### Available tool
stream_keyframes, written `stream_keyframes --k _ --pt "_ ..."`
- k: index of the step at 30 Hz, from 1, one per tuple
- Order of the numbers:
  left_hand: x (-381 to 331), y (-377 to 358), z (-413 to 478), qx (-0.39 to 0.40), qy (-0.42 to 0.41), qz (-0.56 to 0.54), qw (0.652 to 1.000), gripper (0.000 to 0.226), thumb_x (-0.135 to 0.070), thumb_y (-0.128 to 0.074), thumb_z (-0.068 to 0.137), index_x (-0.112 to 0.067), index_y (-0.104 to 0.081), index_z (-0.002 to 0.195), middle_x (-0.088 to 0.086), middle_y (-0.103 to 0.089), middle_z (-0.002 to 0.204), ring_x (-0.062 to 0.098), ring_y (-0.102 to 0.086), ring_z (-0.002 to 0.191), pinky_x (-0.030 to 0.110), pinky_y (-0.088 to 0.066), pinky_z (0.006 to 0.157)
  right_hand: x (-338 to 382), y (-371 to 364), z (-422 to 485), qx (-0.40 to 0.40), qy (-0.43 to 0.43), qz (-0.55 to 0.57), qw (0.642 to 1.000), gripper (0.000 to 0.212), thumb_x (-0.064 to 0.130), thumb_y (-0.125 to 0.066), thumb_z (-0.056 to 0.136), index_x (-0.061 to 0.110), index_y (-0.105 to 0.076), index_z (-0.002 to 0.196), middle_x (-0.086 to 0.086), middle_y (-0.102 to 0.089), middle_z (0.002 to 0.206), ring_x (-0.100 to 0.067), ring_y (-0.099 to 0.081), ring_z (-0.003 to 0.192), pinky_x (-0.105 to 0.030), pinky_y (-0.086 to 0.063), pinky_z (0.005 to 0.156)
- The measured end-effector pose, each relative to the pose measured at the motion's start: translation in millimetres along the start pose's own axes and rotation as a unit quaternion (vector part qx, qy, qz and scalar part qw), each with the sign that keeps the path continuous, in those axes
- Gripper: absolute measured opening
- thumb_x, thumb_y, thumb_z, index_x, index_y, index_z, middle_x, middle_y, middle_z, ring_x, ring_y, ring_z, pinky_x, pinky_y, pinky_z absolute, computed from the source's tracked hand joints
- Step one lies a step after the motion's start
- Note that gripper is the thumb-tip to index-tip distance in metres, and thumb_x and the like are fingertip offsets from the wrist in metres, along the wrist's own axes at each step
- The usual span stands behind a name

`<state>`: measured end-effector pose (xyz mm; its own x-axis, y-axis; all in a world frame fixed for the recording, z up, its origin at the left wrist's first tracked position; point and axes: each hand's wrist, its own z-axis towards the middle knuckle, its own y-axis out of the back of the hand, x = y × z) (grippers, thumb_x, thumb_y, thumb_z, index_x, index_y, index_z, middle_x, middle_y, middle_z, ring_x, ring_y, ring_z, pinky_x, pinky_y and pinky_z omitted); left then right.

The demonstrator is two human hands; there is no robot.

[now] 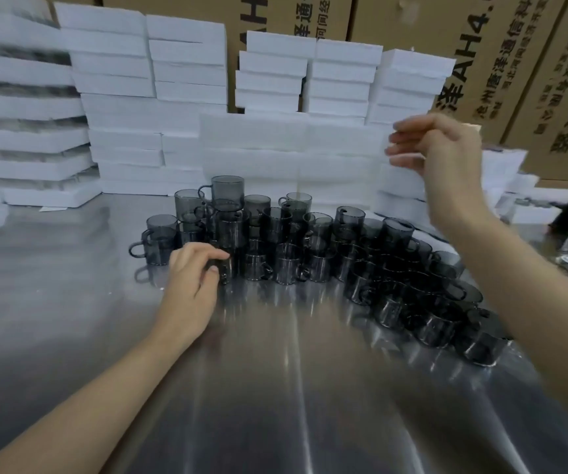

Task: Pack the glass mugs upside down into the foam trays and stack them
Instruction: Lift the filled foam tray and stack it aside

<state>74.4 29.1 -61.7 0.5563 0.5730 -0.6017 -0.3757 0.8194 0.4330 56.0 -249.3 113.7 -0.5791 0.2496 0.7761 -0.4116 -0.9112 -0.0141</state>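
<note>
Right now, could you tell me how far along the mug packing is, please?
Done: stacked foam trays line the back, seemingly packed. In hand: the right hand holds up a foam tray while the left hand grips a mug. Left: dozens of mugs crowd the metal table.

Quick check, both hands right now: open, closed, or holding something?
Left hand: closed on a glass mug at the cluster's front-left.
Right hand: pinching the right edge of a foam tray, held upright.
</note>
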Motion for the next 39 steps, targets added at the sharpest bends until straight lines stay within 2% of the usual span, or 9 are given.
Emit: stream_keyframes --k 4,7,10,13,19,27,31,34,39 --pt "2.8 18.2 1.2 -0.039 -0.015 0.058 0.997 0.028 0.006 -0.046 0.087 -0.006 -0.067 0.103 0.002 -0.053 0.106 0.018 -0.041 0.108 0.009 -0.026 0.092 -11.3 -74.5 -89.3 0.131 -0.020 0.053 0.990 0.036 -0.001 -0.033 0.072 0.015 -0.062 0.058 -0.001 -0.056 0.049 -0.014 -0.048 0.040 -0.019 -0.035 0.038" --pt "16.8 38.3 1.3 -0.107 0.023 0.089 0.990 0.033 0.007 -0.043 0.083 -0.004 -0.067 0.102 0.011 -0.055 0.105 0.031 -0.044 0.107 0.014 -0.027 0.088 -59.5 -95.9 -135.4 0.164 0.068 -0.079 0.981 0.032 -0.001 -0.038 0.075 0.013 -0.056 0.053 0.005 -0.047 0.044 -0.007 -0.040 0.042 -0.024 -0.031 0.046" --pt "32.5 53.0 1.9 -0.176 0.109 0.068 0.976 0.035 0.009 -0.039 0.086 -0.006 -0.065 0.104 0.010 -0.051 0.107 0.032 -0.041 0.113 0.002 -0.022 0.085 -99.3 -98.1 -143.5 0.205 0.035 -0.208 0.956 0.039 -0.001 -0.041 0.079 0.025 -0.051 0.052 0.013 -0.048 0.042 -0.007 -0.044 0.042 -0.022 -0.028 0.049" --pt "38.6 55.2 4.3 -0.187 0.133 0.068 0.971 0.032 0.004 -0.039 0.089 -0.005 -0.064 0.107 0.016 -0.053 0.112 0.031 -0.040 0.116 0.010 -0.024 0.090 -104.3 -99.7 -141.9 0.195 0.044 -0.218 0.955 0.034 0.006 -0.038 0.075 0.030 -0.044 0.051 0.020 -0.052 0.048 -0.006 -0.046 0.045 -0.020 -0.026 0.048" --pt "4.8 41.1 62.9 -0.227 0.088 0.084 0.966 0.024 -0.012 -0.046 0.087 -0.018 -0.065 0.099 0.002 -0.055 0.113 0.018 -0.042 0.115 0.022 -0.034 0.088 -107.8 -104.1 -143.4 0.262 0.090 -0.252 0.927 0.024 0.013 -0.037 0.072 0.023 -0.052 0.056 0.022 -0.052 0.051 -0.004 -0.050 0.052 -0.022 -0.035 0.053" --pt "-34.0 -7.7 228.9 -0.122 0.082 0.160 0.976 0.028 -0.017 -0.045 0.095 -0.012 -0.059 0.119 0.006 -0.054 0.129 0.024 -0.043 0.123 0.035 -0.036 0.096 -117.0 -103.4 -137.4 0.296 0.076 -0.215 0.927 0.027 0.011 -0.039 0.075 0.022 -0.061 0.063 0.020 -0.047 0.050 0.000 -0.048 0.054 -0.019 -0.033 0.058" --pt "-24.1 -25.3 270.9 -0.032 0.036 0.292 0.955 0.040 -0.017 -0.048 0.094 -0.009 -0.047 0.134 0.010 -0.047 0.137 0.029 -0.036 0.130 0.037 -0.032 0.100 -116.3 -104.0 -136.9 0.318 0.105 -0.214 0.918 0.025 0.009 -0.041 0.077 0.016 -0.063 0.068 0.014 -0.055 0.063 -0.006 -0.052 0.061 -0.023 -0.039 0.062" --pt "-6.2 -35.0 289.2 0.065 0.031 0.340 0.938 0.053 -0.034 -0.050 0.096 -0.011 -0.036 0.142 0.009 -0.041 0.144 0.029 -0.025 0.139 0.044 -0.021 0.109 -117.4 -103.5 -137.1 0.322 0.107 -0.205 0.918 0.025 0.007 -0.042 0.077 0.015 -0.063 0.068 0.018 -0.050 0.062 -0.004 -0.048 0.060 -0.022 -0.037 0.061" --pt "6.7 -37.5 304.0 0.113 0.049 0.404 0.906 0.046 -0.032 -0.053 0.096 -0.016 -0.045 0.139 0.014 -0.041 0.138 0.033 -0.029 0.133 0.052 -0.012 0.112 -118.4 -104.1 -137.1 0.322 0.093 -0.196 0.922 0.025 0.008 -0.039 0.077 0.015 -0.063 0.069 0.018 -0.046 0.059 -0.006 -0.048 0.058 -0.021 -0.038 0.061"
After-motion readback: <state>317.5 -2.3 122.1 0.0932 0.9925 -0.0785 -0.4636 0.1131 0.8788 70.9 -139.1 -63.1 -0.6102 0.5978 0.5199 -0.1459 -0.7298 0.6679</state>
